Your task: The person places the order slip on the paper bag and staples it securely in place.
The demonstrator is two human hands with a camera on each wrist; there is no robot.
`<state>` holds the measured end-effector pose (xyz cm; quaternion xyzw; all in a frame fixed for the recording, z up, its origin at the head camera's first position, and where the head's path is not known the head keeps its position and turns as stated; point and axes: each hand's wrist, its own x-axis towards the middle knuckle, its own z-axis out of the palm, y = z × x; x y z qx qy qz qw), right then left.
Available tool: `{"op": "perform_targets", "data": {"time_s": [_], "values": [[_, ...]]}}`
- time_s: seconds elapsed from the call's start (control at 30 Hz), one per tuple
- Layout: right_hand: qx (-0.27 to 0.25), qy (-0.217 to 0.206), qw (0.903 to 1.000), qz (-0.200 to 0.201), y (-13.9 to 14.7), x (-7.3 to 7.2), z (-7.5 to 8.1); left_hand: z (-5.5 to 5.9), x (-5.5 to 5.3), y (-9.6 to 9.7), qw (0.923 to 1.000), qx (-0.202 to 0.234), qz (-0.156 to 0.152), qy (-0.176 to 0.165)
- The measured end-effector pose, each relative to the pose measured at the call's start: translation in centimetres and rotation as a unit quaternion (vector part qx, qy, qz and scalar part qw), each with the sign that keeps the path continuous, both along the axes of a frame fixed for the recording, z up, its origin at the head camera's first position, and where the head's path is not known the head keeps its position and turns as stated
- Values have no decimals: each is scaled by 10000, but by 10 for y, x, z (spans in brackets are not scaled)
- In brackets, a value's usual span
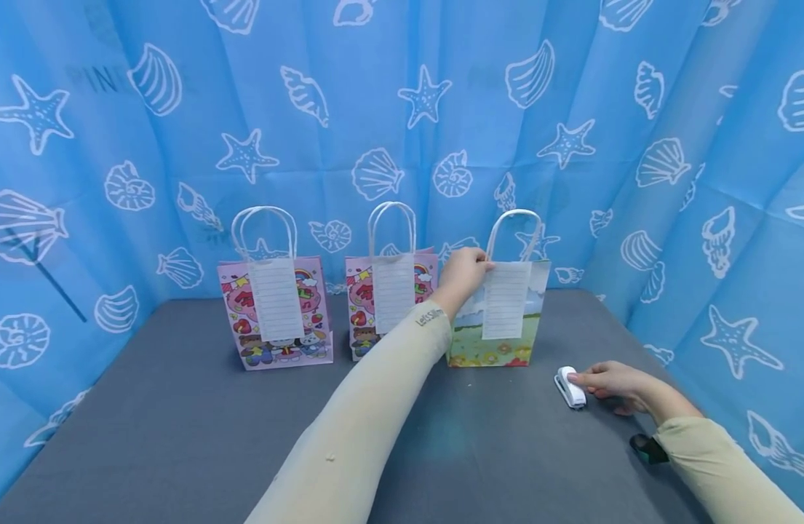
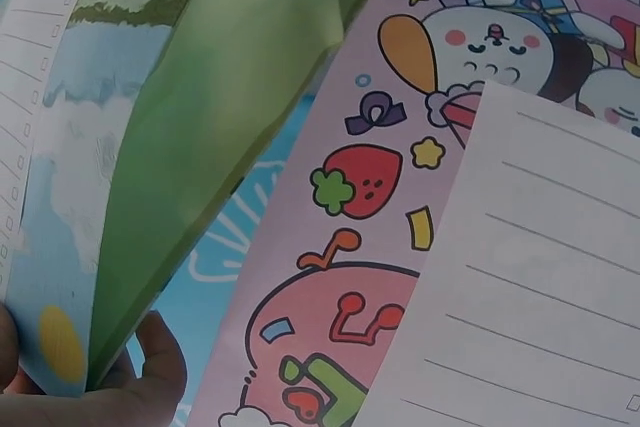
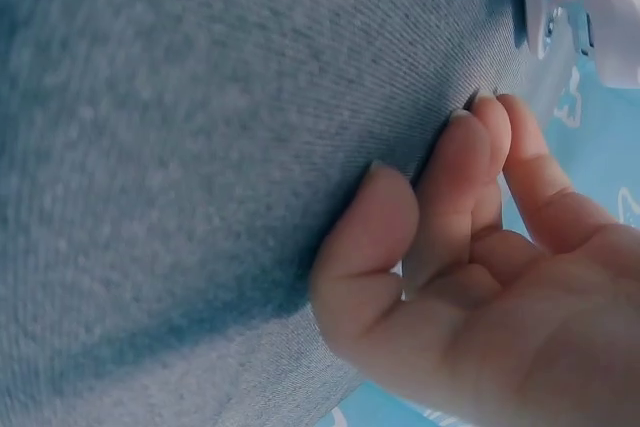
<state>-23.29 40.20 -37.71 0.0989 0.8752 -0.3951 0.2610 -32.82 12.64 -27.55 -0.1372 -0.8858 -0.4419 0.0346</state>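
Observation:
At the right of the row stands a paper gift bag [image 1: 463,342] with a sky and flower-meadow print, a white handle and a lined paper slip [image 1: 506,302] over its front. My left hand [image 1: 463,280] pinches its top edge by the slip's upper corner; in the left wrist view, fingers [image 2: 160,357] curl behind the bag's side. On the table to the right sits a small white stapler [image 1: 572,389]. My right hand [image 1: 621,386] reaches it, a fingertip overlapping its top in the head view. Seen from the right wrist, the loosely bent fingers [image 3: 375,227] lie just short of the stapler [image 3: 605,32].
Two pink cartoon gift bags, one at the left [image 1: 316,306] and one in the middle [image 1: 428,273], stand upright with lined slips on their fronts. They share a grey table [image 1: 146,437]. A blue shell-patterned curtain [image 1: 402,131] hangs behind and at the sides.

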Motion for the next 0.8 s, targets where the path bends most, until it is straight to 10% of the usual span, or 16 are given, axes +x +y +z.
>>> {"op": "perform_targets", "data": {"time_s": [0.8], "values": [[565,447,9973,102,-22,7,-2,0,1,-1,10000,-66,39,60]]}}
